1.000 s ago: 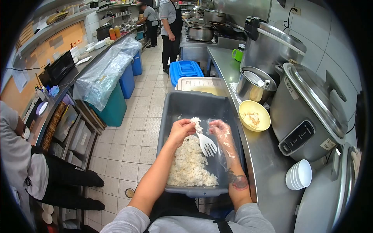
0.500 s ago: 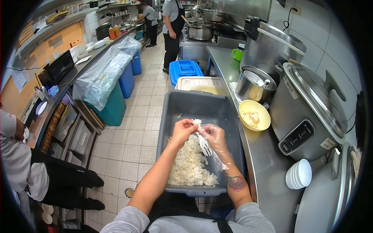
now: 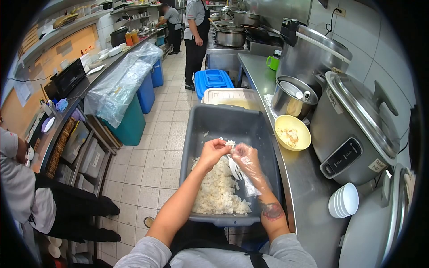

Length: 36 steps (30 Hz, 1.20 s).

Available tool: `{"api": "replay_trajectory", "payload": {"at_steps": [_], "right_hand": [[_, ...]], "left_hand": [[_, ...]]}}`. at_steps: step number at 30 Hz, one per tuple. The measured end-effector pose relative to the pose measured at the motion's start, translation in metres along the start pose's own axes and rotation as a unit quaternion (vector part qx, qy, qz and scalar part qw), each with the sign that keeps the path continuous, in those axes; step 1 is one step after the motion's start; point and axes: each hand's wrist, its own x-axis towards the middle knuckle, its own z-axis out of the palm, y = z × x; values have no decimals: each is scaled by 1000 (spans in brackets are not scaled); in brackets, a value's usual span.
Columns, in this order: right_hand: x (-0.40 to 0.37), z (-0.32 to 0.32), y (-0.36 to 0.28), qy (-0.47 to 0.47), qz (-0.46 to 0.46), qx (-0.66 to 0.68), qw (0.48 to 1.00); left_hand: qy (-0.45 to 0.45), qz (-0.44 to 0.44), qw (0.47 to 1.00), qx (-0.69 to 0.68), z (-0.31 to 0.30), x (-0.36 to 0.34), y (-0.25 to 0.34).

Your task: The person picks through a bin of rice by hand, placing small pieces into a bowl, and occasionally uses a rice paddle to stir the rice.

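White rice paddle upright over grey tub, slotted head down, just above heap of cooked rice at tub's near end. Handle runs up between both hands. Left hand, bare, fingertips pinched shut on handle tip, where small rice clump sticks. Right hand, in clear plastic glove, closed round handle just below, touching left. Beside tub, steel counter: yellow bowl, rice cooker, stack of white bowls.
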Motion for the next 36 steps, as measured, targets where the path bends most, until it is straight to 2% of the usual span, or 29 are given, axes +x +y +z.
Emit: {"api": "replay_trajectory", "payload": {"at_steps": [5, 6, 9, 11, 13, 17, 19, 22, 26, 29, 36], "right_hand": [[3, 2, 7, 24, 25, 7, 999], [4, 2, 7, 28, 27, -2, 999], [10, 8, 30, 44, -2, 113, 993], [14, 8, 33, 57, 28, 215, 975], [18, 6, 34, 78, 50, 305, 948], [21, 1, 43, 36, 35, 252, 966], [17, 6, 37, 17, 11, 189, 982], [5, 4, 4, 37, -68, -76, 994], [10, 11, 38, 47, -21, 83, 995], [8, 9, 28, 12, 10, 128, 992], [6, 1, 19, -21, 4, 80, 997]], "left_hand": [[-5, -5, 1000, -15, 2, -1, -2], [11, -27, 999, -35, 2, -1, -3], [49, -85, 989, -110, -1, -1, -3], [64, -107, 976, -180, -5, 0, -1], [84, -88, 980, -158, -4, -1, 5], [65, -40, 996, -39, -6, 3, -2], [54, -45, 997, -38, -2, 2, -5], [41, -24, 999, 2, -2, 3, -9], [39, 9, 999, 33, 1, 0, -5], [69, 45, 980, 181, 6, -3, -4], [68, 42, 967, 243, 5, -4, 2]]}}
